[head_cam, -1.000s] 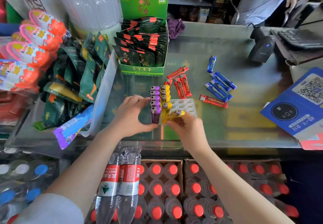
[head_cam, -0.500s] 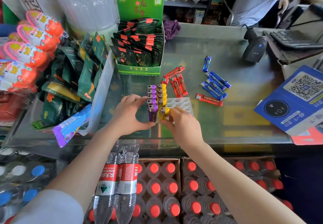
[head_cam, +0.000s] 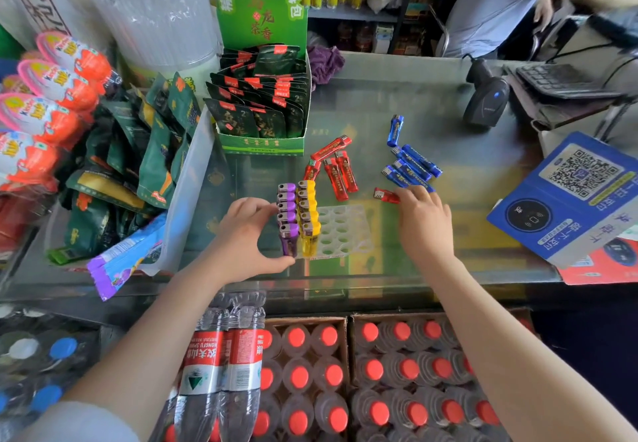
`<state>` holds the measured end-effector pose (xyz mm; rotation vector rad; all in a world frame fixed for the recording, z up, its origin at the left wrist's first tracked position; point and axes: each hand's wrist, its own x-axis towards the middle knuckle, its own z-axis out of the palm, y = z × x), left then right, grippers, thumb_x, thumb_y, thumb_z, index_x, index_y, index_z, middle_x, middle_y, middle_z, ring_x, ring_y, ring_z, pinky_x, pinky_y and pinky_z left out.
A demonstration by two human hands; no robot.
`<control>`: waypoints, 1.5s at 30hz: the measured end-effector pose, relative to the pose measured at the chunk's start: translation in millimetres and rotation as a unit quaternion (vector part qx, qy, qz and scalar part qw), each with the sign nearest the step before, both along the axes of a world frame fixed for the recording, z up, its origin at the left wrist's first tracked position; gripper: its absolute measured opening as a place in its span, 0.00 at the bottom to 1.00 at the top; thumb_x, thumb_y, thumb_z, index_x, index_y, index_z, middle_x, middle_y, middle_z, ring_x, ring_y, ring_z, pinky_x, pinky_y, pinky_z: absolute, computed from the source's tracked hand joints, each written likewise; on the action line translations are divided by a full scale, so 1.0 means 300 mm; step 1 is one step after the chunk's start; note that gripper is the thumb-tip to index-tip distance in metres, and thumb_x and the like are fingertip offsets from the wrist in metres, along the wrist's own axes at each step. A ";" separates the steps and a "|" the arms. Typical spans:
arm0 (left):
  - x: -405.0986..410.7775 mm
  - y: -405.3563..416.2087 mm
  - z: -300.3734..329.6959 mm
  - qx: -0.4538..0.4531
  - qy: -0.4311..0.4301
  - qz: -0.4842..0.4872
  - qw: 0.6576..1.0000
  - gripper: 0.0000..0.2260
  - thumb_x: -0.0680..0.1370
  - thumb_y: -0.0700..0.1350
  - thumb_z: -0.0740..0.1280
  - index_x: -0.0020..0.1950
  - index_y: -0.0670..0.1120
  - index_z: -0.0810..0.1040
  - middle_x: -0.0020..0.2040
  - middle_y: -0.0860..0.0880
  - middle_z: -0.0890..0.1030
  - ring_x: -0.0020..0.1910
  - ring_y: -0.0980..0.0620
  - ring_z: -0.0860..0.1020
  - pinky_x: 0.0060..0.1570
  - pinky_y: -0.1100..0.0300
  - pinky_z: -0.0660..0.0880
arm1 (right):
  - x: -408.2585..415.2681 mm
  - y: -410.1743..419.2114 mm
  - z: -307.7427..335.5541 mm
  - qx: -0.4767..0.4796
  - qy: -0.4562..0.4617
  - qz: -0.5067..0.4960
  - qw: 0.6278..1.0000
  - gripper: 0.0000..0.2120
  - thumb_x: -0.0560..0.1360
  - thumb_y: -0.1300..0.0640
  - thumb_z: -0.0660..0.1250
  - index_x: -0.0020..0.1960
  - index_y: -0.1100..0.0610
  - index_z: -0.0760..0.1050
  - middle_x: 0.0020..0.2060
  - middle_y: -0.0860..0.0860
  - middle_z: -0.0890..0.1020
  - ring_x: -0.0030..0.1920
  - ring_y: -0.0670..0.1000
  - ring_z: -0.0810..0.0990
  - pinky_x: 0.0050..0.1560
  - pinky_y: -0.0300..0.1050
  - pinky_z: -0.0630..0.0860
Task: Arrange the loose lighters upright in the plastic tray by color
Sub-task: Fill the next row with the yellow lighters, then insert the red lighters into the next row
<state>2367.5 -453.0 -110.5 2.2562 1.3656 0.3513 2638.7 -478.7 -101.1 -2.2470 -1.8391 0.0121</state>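
A clear plastic tray (head_cam: pixel 345 231) with round holes sits on the glass counter. A row of purple lighters (head_cam: pixel 287 213) and a row of yellow lighters (head_cam: pixel 308 210) stand upright along its left side. My left hand (head_cam: pixel 245 234) grips the tray's left edge, fingers against the purple row and thumb at the front corner. My right hand (head_cam: pixel 423 220) lies to the right of the tray, fingertips over a single red lighter (head_cam: pixel 384 195) that lies flat; the grip is hidden. More red lighters (head_cam: pixel 336 168) and several blue lighters (head_cam: pixel 411 165) lie loose behind.
A green tea-sachet box (head_cam: pixel 262 144) stands behind the tray. A clear bin of snack packets (head_cam: pixel 186 179) is on the left, a barcode scanner (head_cam: pixel 485 103) and a blue QR sign (head_cam: pixel 566 200) on the right. Bottled water fills crates below the counter; a person stands far right.
My right hand has let go of the last yellow lighter, which now stands in the tray, and moved right onto the single red lighter. My left hand stays on the tray.
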 end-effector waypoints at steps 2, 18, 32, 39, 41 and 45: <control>0.005 -0.005 -0.003 -0.005 -0.006 0.005 1.000 0.28 0.60 0.64 0.66 0.56 0.53 0.70 0.58 0.54 0.67 0.61 0.56 0.57 0.58 0.60 0.56 | -0.017 -0.002 -0.009 -0.007 0.005 0.004 1.000 0.16 0.72 0.70 0.57 0.58 0.61 0.72 0.56 0.60 0.74 0.53 0.61 0.72 0.49 0.51 0.68; 0.026 -0.011 -0.013 0.000 -0.084 0.016 0.996 0.36 0.58 0.67 0.68 0.61 0.51 0.71 0.59 0.54 0.73 0.59 0.57 0.65 0.59 0.58 0.63 | -0.204 0.031 0.092 0.022 0.417 0.144 0.897 0.03 0.74 0.64 0.63 0.45 0.58 0.74 0.36 0.52 0.82 0.37 0.49 0.81 0.42 0.39 0.79; 0.025 -0.012 0.019 0.003 -0.086 0.008 0.996 0.35 0.58 0.64 0.72 0.61 0.52 0.69 0.54 0.60 0.68 0.55 0.65 0.61 0.53 0.64 0.60 | -0.202 0.065 0.044 0.062 0.316 0.180 0.930 0.03 0.71 0.59 0.69 0.44 0.58 0.79 0.36 0.51 0.84 0.35 0.44 0.77 0.37 0.25 0.69; 0.019 -0.016 0.020 -0.005 -0.076 0.015 0.997 0.35 0.60 0.56 0.76 0.63 0.51 0.68 0.56 0.59 0.68 0.56 0.64 0.61 0.55 0.64 0.60 | -0.190 0.041 0.008 0.050 0.372 0.142 0.916 0.08 0.68 0.60 0.72 0.47 0.55 0.80 0.37 0.46 0.81 0.32 0.44 0.69 0.35 0.30 0.67; 0.016 -0.014 0.025 0.000 -0.071 0.013 0.997 0.35 0.60 0.56 0.77 0.63 0.50 0.68 0.55 0.59 0.67 0.56 0.64 0.62 0.55 0.64 0.60 | -0.195 0.052 0.010 0.053 0.336 0.155 0.927 0.08 0.69 0.59 0.72 0.48 0.55 0.80 0.38 0.45 0.80 0.32 0.44 0.69 0.36 0.33 0.67; 0.016 -0.007 0.031 -0.001 -0.069 0.010 0.998 0.35 0.59 0.56 0.77 0.62 0.50 0.69 0.54 0.59 0.68 0.55 0.62 0.63 0.54 0.63 0.61 | -0.203 0.065 0.021 0.056 0.281 0.169 0.943 0.07 0.70 0.56 0.71 0.48 0.55 0.79 0.39 0.46 0.82 0.34 0.38 0.67 0.36 0.43 0.69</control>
